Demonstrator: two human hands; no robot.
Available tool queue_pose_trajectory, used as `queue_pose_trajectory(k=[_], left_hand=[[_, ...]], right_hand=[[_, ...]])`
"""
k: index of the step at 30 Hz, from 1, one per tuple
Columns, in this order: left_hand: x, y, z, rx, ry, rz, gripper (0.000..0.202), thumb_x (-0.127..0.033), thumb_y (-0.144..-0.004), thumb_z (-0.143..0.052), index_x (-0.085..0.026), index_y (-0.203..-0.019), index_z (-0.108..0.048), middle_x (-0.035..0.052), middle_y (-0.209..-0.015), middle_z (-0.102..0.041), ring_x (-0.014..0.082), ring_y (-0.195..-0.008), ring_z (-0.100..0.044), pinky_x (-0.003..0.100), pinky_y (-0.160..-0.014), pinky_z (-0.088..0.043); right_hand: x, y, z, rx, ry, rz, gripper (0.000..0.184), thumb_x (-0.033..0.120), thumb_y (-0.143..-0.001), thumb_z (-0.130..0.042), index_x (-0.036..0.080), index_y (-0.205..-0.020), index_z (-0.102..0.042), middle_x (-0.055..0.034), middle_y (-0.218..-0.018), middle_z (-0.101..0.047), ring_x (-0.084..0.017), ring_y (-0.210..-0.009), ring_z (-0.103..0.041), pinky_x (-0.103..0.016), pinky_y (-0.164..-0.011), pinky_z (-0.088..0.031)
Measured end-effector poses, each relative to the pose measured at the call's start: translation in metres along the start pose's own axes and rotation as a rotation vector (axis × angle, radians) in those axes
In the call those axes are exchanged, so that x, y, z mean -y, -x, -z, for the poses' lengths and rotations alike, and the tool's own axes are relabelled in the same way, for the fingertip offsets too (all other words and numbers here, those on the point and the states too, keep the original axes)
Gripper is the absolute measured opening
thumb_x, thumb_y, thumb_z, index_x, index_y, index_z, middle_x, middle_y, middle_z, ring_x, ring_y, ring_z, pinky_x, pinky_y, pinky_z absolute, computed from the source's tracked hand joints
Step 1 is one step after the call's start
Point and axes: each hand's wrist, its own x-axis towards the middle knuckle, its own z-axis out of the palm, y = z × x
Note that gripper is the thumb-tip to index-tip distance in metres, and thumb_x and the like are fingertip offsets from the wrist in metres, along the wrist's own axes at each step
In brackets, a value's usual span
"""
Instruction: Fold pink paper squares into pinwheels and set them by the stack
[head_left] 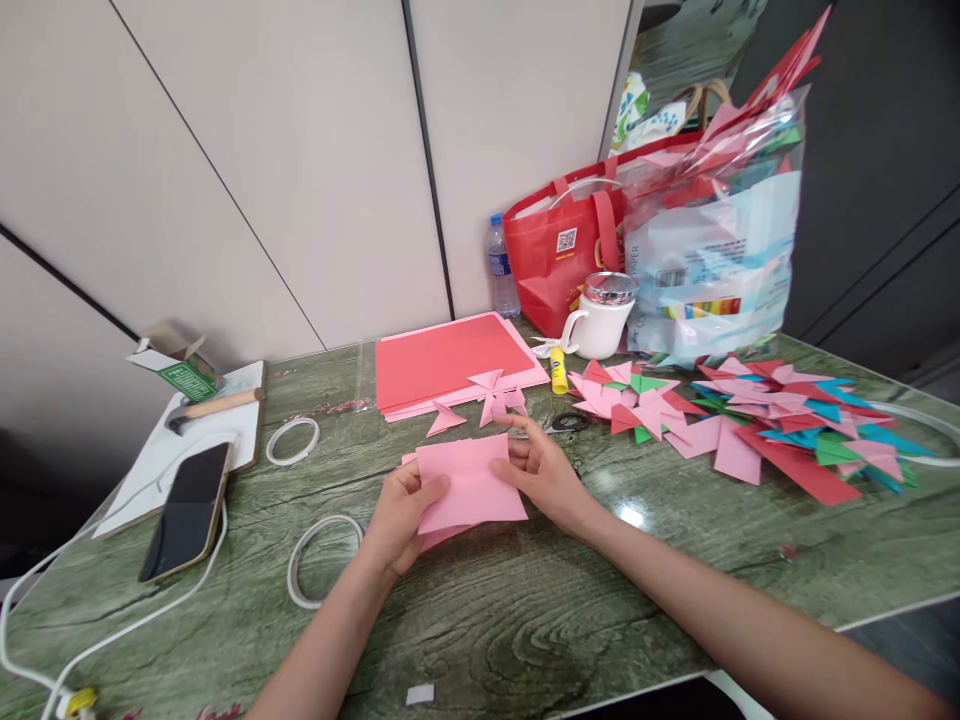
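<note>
A pink sheet of paper (472, 490) with a crease across it is held between both hands above the table. My left hand (405, 510) grips its left edge, thumb on top and fingers behind. At the right edge, my right hand (544, 470) pinches the sheet with its thumb in front, while the index finger is raised. More pink paper shows beneath and behind the held sheet. Just past the hands lie folded pink pieces (495, 395), partly on a stack of red and pink paper (442, 362).
Folded coloured pieces (810, 410) are piled at the right, near a glue stick (559, 371), a white mug (600, 325), a red bag (559, 260) and a stuffed plastic bag (720, 260). Tape rolls (292, 441), a phone (187, 512) and a hammer (217, 406) lie at the left.
</note>
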Motion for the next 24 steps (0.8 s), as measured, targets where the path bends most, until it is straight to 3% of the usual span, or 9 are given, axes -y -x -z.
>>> queue_pose_trajectory(k=[3,5,7,10,13,16,18,21,24], left_hand=[[-0.0007,-0.0017,0.0007,-0.051,0.036,0.013,0.03,-0.022,-0.05,-0.078,-0.011,-0.076,-0.067,0.0047,-0.065,-0.07,0.0133,-0.049,-0.06,0.024,-0.047,-0.049],[-0.0007,-0.0029,0.0018,-0.083,0.043,0.02,0.029,-0.02,-0.05,-0.077,-0.011,-0.075,-0.066,0.0038,-0.065,-0.069,0.0123,-0.047,-0.059,0.023,-0.045,-0.049],[-0.0009,-0.004,0.0027,-0.109,0.05,0.017,0.029,-0.018,-0.049,-0.076,-0.011,-0.075,-0.066,0.0037,-0.067,-0.07,0.012,-0.047,-0.058,0.024,-0.043,-0.05],[-0.0015,-0.0052,0.003,-0.115,0.066,0.008,0.029,-0.015,-0.051,-0.074,-0.01,-0.078,-0.065,0.0041,-0.071,-0.07,0.0129,-0.051,-0.06,0.024,-0.042,-0.051],[-0.0009,-0.0056,0.0025,-0.086,0.076,0.027,0.033,-0.012,-0.053,-0.073,-0.011,-0.084,-0.064,0.0043,-0.073,-0.071,0.0134,-0.051,-0.06,0.024,-0.042,-0.051],[0.0012,-0.0049,0.0022,-0.023,0.083,0.052,0.035,-0.012,-0.054,-0.073,-0.011,-0.088,-0.064,0.0053,-0.073,-0.071,0.0138,-0.052,-0.062,0.023,-0.046,-0.051],[0.0026,-0.0042,0.0023,0.036,0.058,0.076,0.035,-0.014,-0.057,-0.074,-0.01,-0.09,-0.064,0.0075,-0.075,-0.072,0.0168,-0.058,-0.065,0.025,-0.051,-0.052],[0.0034,-0.0038,0.0028,0.137,0.022,0.086,0.034,-0.026,-0.066,-0.072,-0.009,-0.094,-0.065,0.0122,-0.083,-0.071,0.0241,-0.074,-0.067,0.033,-0.061,-0.055],[0.0023,-0.0037,0.0024,0.211,0.093,-0.027,0.047,-0.047,-0.072,-0.062,-0.011,-0.103,-0.063,0.0152,-0.098,-0.068,0.0276,-0.092,-0.063,0.04,-0.075,-0.053]], right_hand=[[-0.0012,-0.0009,0.0021,0.007,0.077,0.122,0.05,0.015,-0.076,-0.052,0.028,-0.122,-0.039,-0.0055,-0.113,-0.055,-0.012,-0.074,-0.062,-0.025,-0.064,-0.049],[-0.0024,-0.0015,0.0035,0.051,0.155,0.183,0.046,0.008,-0.072,-0.046,0.026,-0.114,-0.05,-0.006,-0.123,-0.048,-0.016,-0.092,-0.059,-0.026,-0.07,-0.05],[-0.0026,-0.0012,0.0038,0.094,0.187,0.207,0.053,0.004,-0.068,-0.043,0.027,-0.115,-0.05,-0.0059,-0.128,-0.043,-0.018,-0.104,-0.054,-0.026,-0.071,-0.05],[-0.0002,0.0014,0.0022,0.101,0.213,0.223,0.071,0.001,-0.064,-0.048,0.031,-0.127,-0.036,-0.0065,-0.133,-0.037,-0.018,-0.105,-0.053,-0.026,-0.072,-0.05],[0.003,0.0049,0.0004,0.142,0.29,0.256,0.065,0.0,-0.062,-0.053,0.03,-0.119,-0.048,-0.0057,-0.137,-0.029,-0.021,-0.113,-0.048,-0.029,-0.079,-0.049],[0.0032,0.0062,-0.0003,0.182,0.338,0.291,0.042,0.003,-0.061,-0.061,0.025,-0.096,-0.065,-0.0062,-0.125,-0.042,-0.022,-0.112,-0.048,-0.03,-0.081,-0.048],[0.0019,0.0054,-0.0003,0.135,0.361,0.301,0.028,0.008,-0.062,-0.066,0.023,-0.086,-0.068,-0.0058,-0.105,-0.056,-0.02,-0.099,-0.055,-0.029,-0.077,-0.049],[-0.0005,0.0032,0.0,0.019,0.395,0.284,0.007,0.019,-0.07,-0.064,0.019,-0.074,-0.07,-0.004,-0.081,-0.063,-0.018,-0.08,-0.059,-0.028,-0.069,-0.049],[-0.0025,0.0008,0.0004,-0.08,0.37,0.24,0.012,0.028,-0.071,-0.064,0.017,-0.071,-0.069,-0.004,-0.075,-0.066,-0.019,-0.072,-0.06,-0.03,-0.067,-0.049]])
